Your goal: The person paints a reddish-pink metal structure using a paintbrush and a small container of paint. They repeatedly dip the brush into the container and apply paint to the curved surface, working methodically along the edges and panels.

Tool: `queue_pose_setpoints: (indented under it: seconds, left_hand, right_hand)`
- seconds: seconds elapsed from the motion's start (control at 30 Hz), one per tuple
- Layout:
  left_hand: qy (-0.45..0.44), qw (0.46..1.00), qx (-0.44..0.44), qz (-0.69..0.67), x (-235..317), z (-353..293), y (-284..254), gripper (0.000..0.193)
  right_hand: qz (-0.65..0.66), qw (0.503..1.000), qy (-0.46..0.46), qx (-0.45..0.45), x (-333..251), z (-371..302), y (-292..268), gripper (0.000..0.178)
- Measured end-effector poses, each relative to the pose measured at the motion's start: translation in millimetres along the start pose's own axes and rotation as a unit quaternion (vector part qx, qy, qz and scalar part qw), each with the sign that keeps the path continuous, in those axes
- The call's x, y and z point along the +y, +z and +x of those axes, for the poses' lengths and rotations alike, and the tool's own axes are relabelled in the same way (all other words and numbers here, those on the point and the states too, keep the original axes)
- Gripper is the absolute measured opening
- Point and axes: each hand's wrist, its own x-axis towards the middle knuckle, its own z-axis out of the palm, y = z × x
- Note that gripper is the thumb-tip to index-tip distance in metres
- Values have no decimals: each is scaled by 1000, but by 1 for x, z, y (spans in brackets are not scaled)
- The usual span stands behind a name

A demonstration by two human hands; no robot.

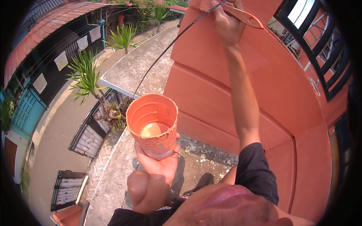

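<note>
My left hand supports a paint-smeared orange plastic container from below, fingers wrapped around its base. Its ragged rim is caked with orange paint, and a bright pale patch shows at the bottom inside. High up at the top edge, my right hand grips a paintbrush by its orange-stained handle. The brush is against or close to the upper part of the orange wall; its bristles are cut off by the frame, so contact cannot be told.
A thin black cable runs from near the brush down behind the container. Concrete ledges adjoin the wall, above a street far below on the left. A dark-framed window grille is at upper right. Spiky plants stand beyond the ledge.
</note>
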Motion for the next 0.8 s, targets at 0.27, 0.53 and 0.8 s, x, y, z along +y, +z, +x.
queue_pose_setpoints:
  seconds: [0.27,0.53,0.8]
  left_hand:
    - [0,999,-10,-32,10,-2,-1,65]
    - [12,1000,-5,-19,20,-5,0,66]
    - [19,1000,0,-24,23,-11,1,66]
  right_hand:
    - [-150,987,-50,27,-17,-9,-20,14]
    - [-26,999,-29,-33,-5,6,8,12]
    - [-203,975,-17,-87,-23,-13,-18,8]
